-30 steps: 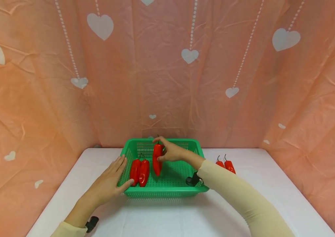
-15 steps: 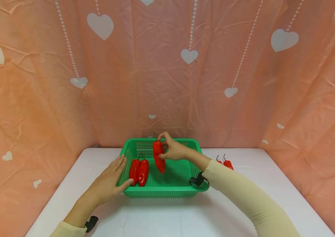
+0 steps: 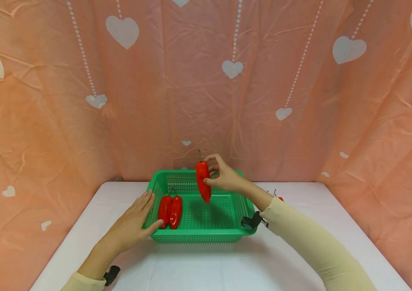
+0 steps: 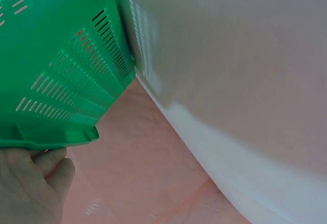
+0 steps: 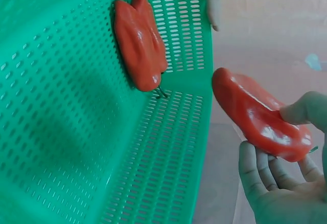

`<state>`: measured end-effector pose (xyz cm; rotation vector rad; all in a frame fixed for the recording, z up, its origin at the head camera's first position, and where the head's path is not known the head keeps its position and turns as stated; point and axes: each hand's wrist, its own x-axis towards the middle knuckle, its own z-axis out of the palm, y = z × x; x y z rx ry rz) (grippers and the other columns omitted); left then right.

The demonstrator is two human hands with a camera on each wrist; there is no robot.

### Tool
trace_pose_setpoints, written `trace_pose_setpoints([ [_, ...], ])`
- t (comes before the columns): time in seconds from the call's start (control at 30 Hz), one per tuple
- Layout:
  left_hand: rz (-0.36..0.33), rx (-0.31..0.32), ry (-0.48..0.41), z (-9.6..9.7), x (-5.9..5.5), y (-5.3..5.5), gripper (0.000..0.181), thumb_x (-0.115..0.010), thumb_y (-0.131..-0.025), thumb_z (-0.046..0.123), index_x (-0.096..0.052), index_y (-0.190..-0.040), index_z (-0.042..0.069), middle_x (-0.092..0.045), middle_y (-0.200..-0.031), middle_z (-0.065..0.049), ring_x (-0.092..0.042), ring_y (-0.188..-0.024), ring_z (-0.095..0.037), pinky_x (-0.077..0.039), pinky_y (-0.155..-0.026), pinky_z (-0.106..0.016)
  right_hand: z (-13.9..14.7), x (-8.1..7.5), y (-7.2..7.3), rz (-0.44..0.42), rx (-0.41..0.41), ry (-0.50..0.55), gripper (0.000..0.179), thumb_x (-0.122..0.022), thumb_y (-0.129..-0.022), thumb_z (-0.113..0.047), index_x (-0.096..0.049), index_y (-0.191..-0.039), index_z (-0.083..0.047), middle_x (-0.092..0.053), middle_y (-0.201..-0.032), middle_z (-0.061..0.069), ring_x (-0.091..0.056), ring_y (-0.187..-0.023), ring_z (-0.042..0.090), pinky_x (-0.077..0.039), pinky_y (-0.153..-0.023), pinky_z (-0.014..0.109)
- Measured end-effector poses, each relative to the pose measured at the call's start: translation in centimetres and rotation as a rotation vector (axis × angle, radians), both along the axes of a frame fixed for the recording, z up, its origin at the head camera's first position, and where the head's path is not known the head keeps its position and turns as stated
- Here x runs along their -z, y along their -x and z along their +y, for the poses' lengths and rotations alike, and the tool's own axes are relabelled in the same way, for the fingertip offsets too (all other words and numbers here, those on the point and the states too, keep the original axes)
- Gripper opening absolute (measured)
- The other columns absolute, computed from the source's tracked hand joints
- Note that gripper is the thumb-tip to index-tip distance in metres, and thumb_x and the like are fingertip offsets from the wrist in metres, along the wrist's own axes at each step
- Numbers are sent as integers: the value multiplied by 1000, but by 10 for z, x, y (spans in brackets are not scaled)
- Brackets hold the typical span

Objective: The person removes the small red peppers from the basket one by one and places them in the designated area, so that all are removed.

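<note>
In the head view, a glossy red pepper (image 3: 203, 182) with a thin dark stem hangs tip down above a green slotted basket (image 3: 206, 232). My right hand (image 3: 224, 176) pinches it between thumb and fingers from the right side. The right wrist view shows the thumb on one face of the pepper (image 5: 260, 116) and fingers along the other. Two more red peppers (image 3: 176, 212) lie side by side at the left end inside the basket. My left hand (image 3: 131, 222) rests on the basket's left rim, fingers straight, thumb over the front corner.
More red peppers (image 3: 280, 198) lie on the white table (image 3: 191, 270) right of the basket, mostly hidden behind the right sleeve (image 3: 304, 234). A peach curtain (image 3: 198, 101) with white hearts encloses the back and sides.
My right hand has lifted the pepper from low inside the basket and carried it up and to the right. The left hand stays on the rim.
</note>
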<state>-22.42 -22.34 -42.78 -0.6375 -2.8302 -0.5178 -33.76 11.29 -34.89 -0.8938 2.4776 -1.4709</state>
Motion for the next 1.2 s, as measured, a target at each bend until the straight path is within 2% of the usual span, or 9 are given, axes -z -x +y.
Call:
trace_pose_setpoints([
  [0.13,4,-1,2,-1,0,0,89,-63,-105,53,-33,-164,-7,-24,-176,-22,-21,-162,-45,-29,-128,-62,9,-3,-2,12,32,38,60,-72,-100,-1,-37,-148,-6,-68,-127,25,-65,-112,35,-61,-92,43],
  [0.33,-1,-3,3,-2,0,0,90,-63,-105,54,-33,-164,-7,-24,-176,-22,-21,-162,-46,-29,-127,-62,26,-7,-4,-4,38,65,61,-71,-100,0,-35,-150,-4,-67,-128,27,-64,-114,38,-62,-91,43],
  [0.57,5,-2,7,-1,0,-1,90,-62,-105,54,-33,-164,-7,-24,-176,-22,-22,-162,-46,-29,-127,-62,53,-11,-7,2,71,76,63,-72,-101,-3,-35,-152,-5,-62,-137,25,-63,-122,37,-59,-103,46],
  [0.67,8,-1,6,-1,-1,-1,89,-63,-105,54,-34,-164,-7,-25,-175,-22,-22,-162,-46,-29,-127,-62,65,-12,-8,2,72,101,64,-72,-101,-3,-34,-153,-3,-58,-141,26,-60,-125,37,-57,-105,43],
  [0.8,6,0,6,0,-2,-2,89,-63,-105,53,-34,-164,-8,-25,-175,-22,-22,-162,-46,-29,-127,-62,81,-11,-8,5,70,135,65,-70,-101,0,-32,-154,-1,-56,-141,29,-60,-124,37,-58,-101,33],
  [0.9,4,0,7,0,-1,-1,89,-63,-105,53,-34,-164,-8,-25,-175,-22,-22,-161,-46,-30,-127,-62,92,-10,-9,4,80,153,65,-69,-101,1,-31,-155,-1,-57,-138,30,-61,-121,36,-60,-94,29],
  [1.03,15,2,8,1,-1,-1,89,-63,-105,53,-34,-164,-7,-26,-175,-22,-23,-161,-46,-31,-127,-62,105,-10,-11,0,104,172,65,-69,-101,0,-33,-156,-2,-54,-139,31,-61,-118,34,-63,-87,31],
  [1.2,35,14,6,1,-2,-1,90,-61,-105,55,-35,-163,-8,-28,-174,-24,-25,-160,-46,-32,-126,-63,122,-8,-14,-2,132,176,65,-68,-102,0,-33,-156,-1,-49,-142,31,-60,-116,31,-63,-85,33],
])
